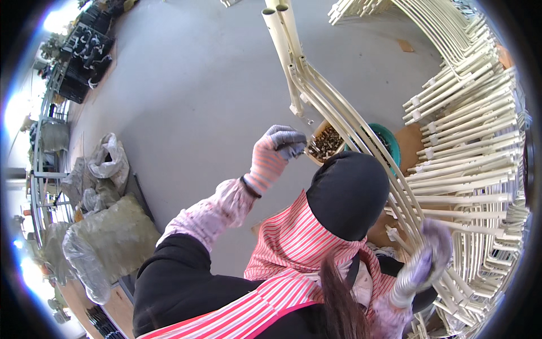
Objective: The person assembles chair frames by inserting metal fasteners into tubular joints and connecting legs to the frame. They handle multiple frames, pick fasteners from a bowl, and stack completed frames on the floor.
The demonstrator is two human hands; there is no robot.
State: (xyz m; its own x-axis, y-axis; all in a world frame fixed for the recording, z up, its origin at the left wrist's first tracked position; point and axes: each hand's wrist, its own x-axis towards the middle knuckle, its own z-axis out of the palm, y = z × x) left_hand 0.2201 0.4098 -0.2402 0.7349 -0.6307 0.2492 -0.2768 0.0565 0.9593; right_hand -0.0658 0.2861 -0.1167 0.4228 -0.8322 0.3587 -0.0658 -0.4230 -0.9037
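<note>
My left hand (278, 156), in an orange-and-grey striped glove with a grey coating, is raised with its fingers curled. It is beside a tan basin (314, 160) of small metal fittings (328, 142); whether the fingertips pinch a small piece is unclear. Cream bent metal tubes (338, 101) run from the top centre down past my knee (347, 195). Their upper end carries two wide open tube mouths (275, 10). At the lower right, my right hand (427, 258), gloved and motion-blurred, is at these tubes; its grip cannot be made out.
A teal basin (393, 146) of small dark parts stands partly behind the tubes. Stacked cream tube frames (470, 140) crowd the right side, and more (432, 25) lie at the upper right. Filled plastic sacks (118, 237) sit on the left, with black crates (80, 76) farther up. Grey floor (190, 84) lies between.
</note>
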